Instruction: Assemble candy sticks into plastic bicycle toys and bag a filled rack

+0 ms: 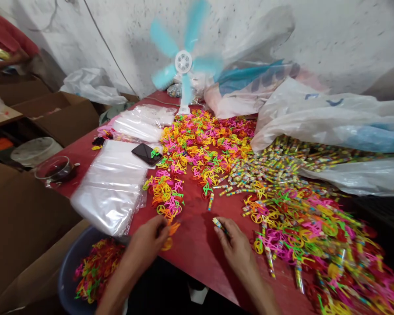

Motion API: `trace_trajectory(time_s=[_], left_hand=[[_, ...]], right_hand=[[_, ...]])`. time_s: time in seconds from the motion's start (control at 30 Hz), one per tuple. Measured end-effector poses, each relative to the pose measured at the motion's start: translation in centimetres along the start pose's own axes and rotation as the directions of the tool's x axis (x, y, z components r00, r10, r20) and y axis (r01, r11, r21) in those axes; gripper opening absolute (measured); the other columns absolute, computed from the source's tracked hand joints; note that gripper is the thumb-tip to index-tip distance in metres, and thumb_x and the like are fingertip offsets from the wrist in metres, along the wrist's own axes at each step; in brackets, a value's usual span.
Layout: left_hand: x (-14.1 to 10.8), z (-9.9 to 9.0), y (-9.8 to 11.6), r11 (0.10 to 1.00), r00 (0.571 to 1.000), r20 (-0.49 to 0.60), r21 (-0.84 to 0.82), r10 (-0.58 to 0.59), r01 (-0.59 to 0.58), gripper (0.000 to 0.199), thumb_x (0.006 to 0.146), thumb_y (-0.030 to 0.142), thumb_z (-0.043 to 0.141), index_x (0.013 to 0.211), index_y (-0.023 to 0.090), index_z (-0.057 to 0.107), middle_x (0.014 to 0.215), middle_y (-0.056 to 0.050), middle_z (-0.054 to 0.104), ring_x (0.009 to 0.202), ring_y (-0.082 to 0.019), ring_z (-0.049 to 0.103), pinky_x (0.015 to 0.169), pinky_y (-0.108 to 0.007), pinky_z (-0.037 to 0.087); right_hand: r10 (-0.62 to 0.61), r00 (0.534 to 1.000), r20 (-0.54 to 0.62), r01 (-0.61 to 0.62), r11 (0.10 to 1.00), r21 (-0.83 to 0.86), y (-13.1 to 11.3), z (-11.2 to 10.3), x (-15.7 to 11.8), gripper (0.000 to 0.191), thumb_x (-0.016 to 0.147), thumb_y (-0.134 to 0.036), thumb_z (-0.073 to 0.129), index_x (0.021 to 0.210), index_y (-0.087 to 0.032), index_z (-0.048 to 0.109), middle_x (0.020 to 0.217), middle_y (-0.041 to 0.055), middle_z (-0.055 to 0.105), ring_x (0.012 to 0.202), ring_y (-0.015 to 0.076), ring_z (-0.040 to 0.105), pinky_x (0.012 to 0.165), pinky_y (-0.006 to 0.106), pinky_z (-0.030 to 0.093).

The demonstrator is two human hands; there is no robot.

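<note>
My left hand [153,238] is closed in a pinch on an orange plastic piece [174,228] at the near end of a pile of colourful plastic pieces [166,188]. Between the thumb and fingers of my right hand [231,245] is a small patterned tube [218,224], held over the red table [192,218]. Another tube [210,202] lies just beyond that hand. Many similar tubes [276,162] are heaped at the back right. A mixed heap of plastic pieces and tubes [315,236] spreads to the right of my right hand.
Clear plastic bags [110,183] and a black phone [146,154] lie left. A glass cup [57,169] stands near the left edge, above a blue tub [65,271]. A fan [184,61] spins behind. White sacks [331,113] lie right. Another person's arm [11,57] shows far left.
</note>
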State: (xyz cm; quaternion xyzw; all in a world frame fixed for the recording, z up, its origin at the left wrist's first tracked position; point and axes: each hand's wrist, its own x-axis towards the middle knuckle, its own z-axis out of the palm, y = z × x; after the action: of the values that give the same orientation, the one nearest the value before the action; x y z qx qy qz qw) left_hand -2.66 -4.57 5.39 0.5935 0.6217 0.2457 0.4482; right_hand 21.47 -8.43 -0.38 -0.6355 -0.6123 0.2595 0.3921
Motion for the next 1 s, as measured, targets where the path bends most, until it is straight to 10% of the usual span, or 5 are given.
trace_trajectory(time_s=[0.2,0.4,0.57,0.8,1.0], left_hand=[[-1.0,-6.8,-1.1,0.613,0.974,-0.102,0.762,-0.204,0.209,0.024,0.082,0.036,0.055,0.065,0.019,0.058,0.069,-0.008,0.065,0.066,-0.026,0.061,0.057,-0.029,0.035],[2.8,1.6,3.4,0.700,0.979,-0.110,0.712,0.171,-0.043,0.015,0.088,0.029,0.055,0.096,0.016,0.059,0.099,-0.010,0.065,0.094,-0.023,0.061,0.080,-0.032,0.045],[4.3,4.2,3.1,0.631,0.979,-0.145,0.776,0.140,0.024,0.032,0.074,0.019,0.072,0.102,0.011,0.059,0.102,-0.015,0.065,0.098,-0.029,0.060,0.086,-0.040,0.047],[3.5,1.1,-0.2,0.980,0.931,-0.319,0.141,0.177,-0.138,0.032,0.083,0.033,0.059,0.112,0.018,0.063,0.114,-0.010,0.067,0.109,-0.025,0.060,0.095,-0.039,0.045],[3.0,1.3,1.3,0.859,0.985,-0.138,-0.512,-0.105,0.019,0.049,0.071,0.058,0.064,0.098,0.018,0.070,0.096,-0.006,0.073,0.094,-0.023,0.064,0.084,-0.033,0.049]], right_hand=[[0.036,0.993,-0.113,-0.062,0.969,-0.241,0.8,0.9,3.0,0.028,0.093,-0.034,0.041,0.105,-0.015,0.058,0.100,0.0143,0.067,0.090,0.0248,0.065,0.076,0.036,0.050],[0.250,0.967,-0.047,-0.232,0.791,-0.567,-1.8,2.3,7.2,0.034,0.090,-0.038,0.052,0.110,-0.011,0.054,0.104,0.0171,0.065,0.093,0.0280,0.064,0.069,0.032,0.044],[0.280,0.960,-0.005,-0.233,0.790,-0.567,-0.4,0.5,6.2,0.016,0.091,-0.030,0.046,0.095,-0.017,0.055,0.092,0.0113,0.067,0.080,0.0230,0.065,0.063,0.029,0.040],[0.196,0.980,-0.024,-0.195,0.980,0.035,0.7,0.5,2.5,0.025,0.089,-0.047,0.044,0.089,-0.022,0.049,0.071,0.0013,0.062,0.060,0.0174,0.060,0.059,0.027,0.043],[0.151,0.973,0.172,-0.210,0.886,0.412,-3.3,2.8,1.5,0.028,0.089,-0.049,0.048,0.092,-0.021,0.050,0.070,-0.0022,0.059,0.058,0.0132,0.056,0.058,0.024,0.043]])
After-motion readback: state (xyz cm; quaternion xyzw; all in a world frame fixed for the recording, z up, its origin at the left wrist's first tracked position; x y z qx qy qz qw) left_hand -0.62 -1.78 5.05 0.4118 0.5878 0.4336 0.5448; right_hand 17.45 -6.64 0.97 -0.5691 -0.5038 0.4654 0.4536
